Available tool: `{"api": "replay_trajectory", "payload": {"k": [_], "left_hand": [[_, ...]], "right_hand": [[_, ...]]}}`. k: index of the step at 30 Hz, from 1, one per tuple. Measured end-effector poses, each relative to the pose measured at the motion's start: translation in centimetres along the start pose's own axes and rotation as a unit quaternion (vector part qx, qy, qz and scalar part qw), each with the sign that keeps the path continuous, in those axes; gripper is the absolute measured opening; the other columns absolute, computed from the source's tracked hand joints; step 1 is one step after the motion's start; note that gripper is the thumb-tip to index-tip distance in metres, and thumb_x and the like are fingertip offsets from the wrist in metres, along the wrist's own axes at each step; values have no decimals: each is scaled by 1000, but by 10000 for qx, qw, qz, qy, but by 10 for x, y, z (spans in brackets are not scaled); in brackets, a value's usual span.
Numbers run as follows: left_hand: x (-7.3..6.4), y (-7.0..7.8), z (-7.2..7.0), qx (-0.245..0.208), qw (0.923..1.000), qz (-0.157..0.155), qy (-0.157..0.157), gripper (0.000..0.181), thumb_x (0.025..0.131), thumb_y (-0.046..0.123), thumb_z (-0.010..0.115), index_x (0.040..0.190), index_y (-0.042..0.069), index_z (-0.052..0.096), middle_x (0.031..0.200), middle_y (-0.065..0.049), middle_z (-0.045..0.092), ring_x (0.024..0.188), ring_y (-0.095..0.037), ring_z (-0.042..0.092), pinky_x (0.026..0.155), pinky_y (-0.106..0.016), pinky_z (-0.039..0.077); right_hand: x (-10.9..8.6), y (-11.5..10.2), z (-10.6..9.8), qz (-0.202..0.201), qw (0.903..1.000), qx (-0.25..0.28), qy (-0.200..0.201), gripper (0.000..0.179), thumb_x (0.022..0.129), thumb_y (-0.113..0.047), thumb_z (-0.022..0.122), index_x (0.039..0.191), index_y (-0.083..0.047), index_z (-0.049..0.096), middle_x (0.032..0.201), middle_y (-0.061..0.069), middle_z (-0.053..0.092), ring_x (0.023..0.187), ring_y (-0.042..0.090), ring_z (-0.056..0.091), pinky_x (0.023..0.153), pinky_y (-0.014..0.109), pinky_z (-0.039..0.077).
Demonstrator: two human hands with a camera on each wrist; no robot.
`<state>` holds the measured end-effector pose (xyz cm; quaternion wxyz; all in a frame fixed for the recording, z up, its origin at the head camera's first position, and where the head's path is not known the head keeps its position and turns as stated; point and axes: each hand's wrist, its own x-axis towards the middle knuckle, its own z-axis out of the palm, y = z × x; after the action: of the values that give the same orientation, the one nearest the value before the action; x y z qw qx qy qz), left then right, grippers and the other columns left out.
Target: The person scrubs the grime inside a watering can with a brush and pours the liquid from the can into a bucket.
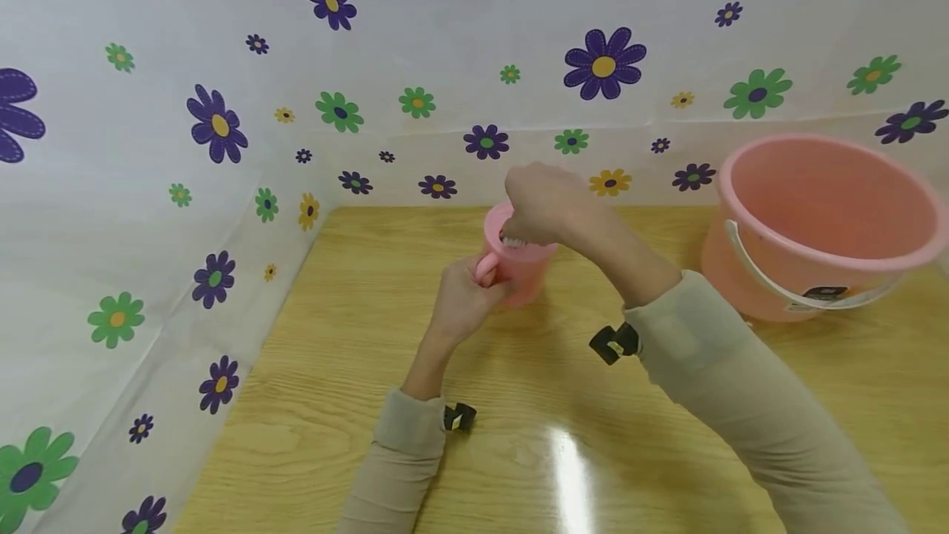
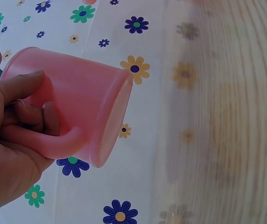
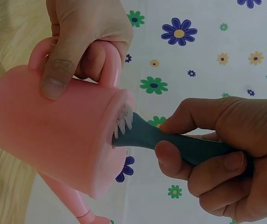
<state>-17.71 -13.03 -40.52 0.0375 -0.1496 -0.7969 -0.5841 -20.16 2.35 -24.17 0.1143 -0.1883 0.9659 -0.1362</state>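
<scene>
A pink watering can (image 1: 528,280) is in the middle of the head view, its mouth facing up. My left hand (image 1: 461,301) grips its looped handle (image 2: 54,145), with the thumb lying along the can's side. In the right wrist view a pink spout (image 3: 65,192) sticks out opposite the handle. My right hand (image 1: 544,200) holds a dark teal brush (image 3: 145,135) by its handle, fingers curled around it. White bristles (image 3: 123,122) sit at the can's mouth, against the rim. The left wrist view shows the can's base edge held apart from the table.
A large pink bucket (image 1: 715,270) with a white handle stands on the wooden table (image 1: 356,320) at the right. White sheeting (image 1: 460,39) printed with flowers hangs behind the table and along its left side.
</scene>
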Motion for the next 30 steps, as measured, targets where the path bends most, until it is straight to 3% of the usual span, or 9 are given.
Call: {"api": "replay_trajectory", "payload": {"k": [4, 8, 14, 19, 25, 30], "left_hand": [[-1, 0, 0, -3, 10000, 50, 6, 34, 85, -3, 71, 69, 8, 43, 60, 0, 32, 55, -14, 34, 52, -25, 32], [-2, 1, 2, 32, 9999, 42, 154, 35, 85, -3, 69, 67, 9, 41, 59, 1, 32, 54, -14, 34, 51, -25, 30], [-2, 5, 0, 298, 9991, 57, 282, 37, 85, 1, 71, 66, 9, 40, 58, 1, 33, 52, -13, 34, 50, -24, 31], [1, 10, 0, 383, 9987, 244, 233, 31, 86, 2, 71, 69, 7, 46, 59, 1, 34, 52, -12, 35, 51, -23, 32], [0, 10, 0, 496, 9978, 373, 250, 22, 86, 3, 74, 77, 3, 54, 60, 1, 35, 54, -12, 38, 53, -22, 36], [-2, 9, 2, 453, 9983, 237, 272, 32, 84, 1, 76, 71, 6, 47, 59, 1, 34, 55, -12, 38, 53, -22, 36]], "right_hand": [[3, 3, 5, 79, 9991, 376, -153, 11, 89, -14, 66, 85, -5, 60, 70, 6, 57, 57, 17, 51, 49, 24, 35], [6, 7, 12, 19, 9959, 864, -272, 20, 92, -11, 56, 73, -6, 53, 60, 7, 59, 47, 14, 47, 45, 22, 31], [5, 17, 19, -106, 9837, 1792, -77, 24, 92, -12, 49, 69, -5, 54, 59, 6, 55, 47, 12, 37, 46, 24, 28], [-4, 32, 22, -283, 9634, 2665, -17, 26, 89, -11, 48, 66, -4, 57, 54, -1, 40, 47, 11, 27, 46, 24, 22], [-13, 45, 28, -307, 9368, 3477, -216, 29, 94, -19, 48, 90, -1, 70, 51, -4, 34, 45, 11, 27, 44, 24, 23], [-22, 54, 49, -572, 9016, 4285, 169, 34, 99, -24, 52, 84, 2, 67, 48, -4, 34, 43, 11, 27, 44, 25, 21]]}}
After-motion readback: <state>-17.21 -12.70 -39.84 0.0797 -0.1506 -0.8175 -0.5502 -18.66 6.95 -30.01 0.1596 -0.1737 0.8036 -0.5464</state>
